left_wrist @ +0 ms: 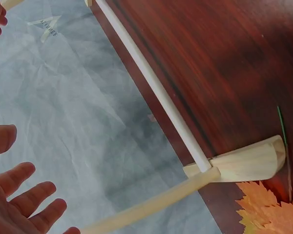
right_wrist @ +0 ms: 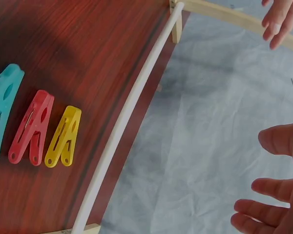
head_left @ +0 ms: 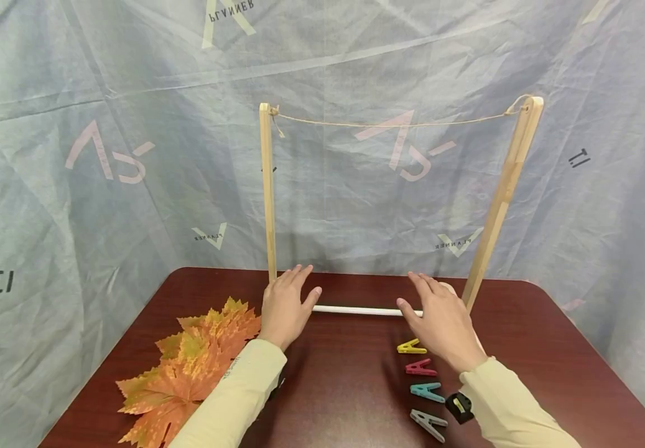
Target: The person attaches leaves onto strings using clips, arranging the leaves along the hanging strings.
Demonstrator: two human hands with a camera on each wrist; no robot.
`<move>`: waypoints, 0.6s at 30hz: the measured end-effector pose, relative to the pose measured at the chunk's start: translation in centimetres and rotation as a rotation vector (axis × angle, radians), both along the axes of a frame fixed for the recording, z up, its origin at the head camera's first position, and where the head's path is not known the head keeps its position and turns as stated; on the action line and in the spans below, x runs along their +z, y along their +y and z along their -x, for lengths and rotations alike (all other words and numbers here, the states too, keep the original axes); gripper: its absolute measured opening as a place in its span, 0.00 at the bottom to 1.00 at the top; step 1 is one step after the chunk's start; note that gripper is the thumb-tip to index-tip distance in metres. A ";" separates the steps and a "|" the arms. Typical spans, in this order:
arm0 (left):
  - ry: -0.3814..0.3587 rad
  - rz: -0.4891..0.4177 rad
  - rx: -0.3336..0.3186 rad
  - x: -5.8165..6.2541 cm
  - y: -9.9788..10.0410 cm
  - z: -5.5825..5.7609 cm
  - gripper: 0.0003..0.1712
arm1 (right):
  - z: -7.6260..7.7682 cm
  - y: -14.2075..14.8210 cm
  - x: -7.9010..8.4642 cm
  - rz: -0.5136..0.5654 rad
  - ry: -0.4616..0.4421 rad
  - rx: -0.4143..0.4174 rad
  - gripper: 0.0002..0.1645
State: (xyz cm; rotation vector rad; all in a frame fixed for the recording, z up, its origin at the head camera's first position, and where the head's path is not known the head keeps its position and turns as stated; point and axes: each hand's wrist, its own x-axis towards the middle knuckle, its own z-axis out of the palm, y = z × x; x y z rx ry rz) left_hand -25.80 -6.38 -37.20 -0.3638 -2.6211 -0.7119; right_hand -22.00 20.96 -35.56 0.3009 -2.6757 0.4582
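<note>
Both hands are held out above the table, fingers spread and nothing in them. In the head view my left hand [head_left: 287, 308] overlaps the foot of the left post [head_left: 268, 193] of a wooden stand. My right hand [head_left: 444, 320] hovers near the right post [head_left: 501, 199]. A white rod [head_left: 361, 310] joins the posts low down, and a thin twine [head_left: 389, 125] sags between their tops. Clothespins lie beside and below the right hand: yellow [head_left: 412, 346], red [head_left: 420, 368], blue [head_left: 427, 392] and grey [head_left: 428, 425]. Orange maple leaves [head_left: 188, 367] lie left of the left hand.
The dark red-brown table [head_left: 344, 386] has rounded back corners. A printed grey cloth [head_left: 132, 218] hangs behind and at both sides. In the left wrist view a wooden foot [left_wrist: 251, 160] of the stand rests near the leaves, with a thin green stem [left_wrist: 282, 126] beside it.
</note>
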 end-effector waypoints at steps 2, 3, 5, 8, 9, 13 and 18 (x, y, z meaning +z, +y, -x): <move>0.009 -0.022 -0.007 0.1 -0.3 -0.1 0.29 | -0.1 0.1 0.0 0.031 -0.006 0.011 0.34; 0.016 -0.032 -0.012 0.1 -0.5 -0.1 0.29 | -0.1 0.2 -0.1 0.046 -0.011 0.015 0.34; 0.026 -0.054 -0.019 0.2 -0.8 -0.2 0.28 | -0.1 0.3 -0.1 0.077 -0.019 0.030 0.34; 0.029 -0.076 -0.023 0.2 -1.2 -0.2 0.28 | -0.2 0.6 -0.3 0.120 -0.025 0.061 0.33; 0.028 -0.083 -0.024 0.2 -1.3 -0.2 0.28 | -0.2 0.6 -0.3 0.133 -0.024 0.070 0.33; 0.003 -0.120 -0.030 0.1 -1.7 -0.2 0.28 | -0.4 1.0 -0.5 0.169 -0.017 0.100 0.32; -0.029 -0.166 -0.038 0.2 -2.3 -0.2 0.28 | -0.6 1.6 -0.6 0.221 -0.060 0.112 0.33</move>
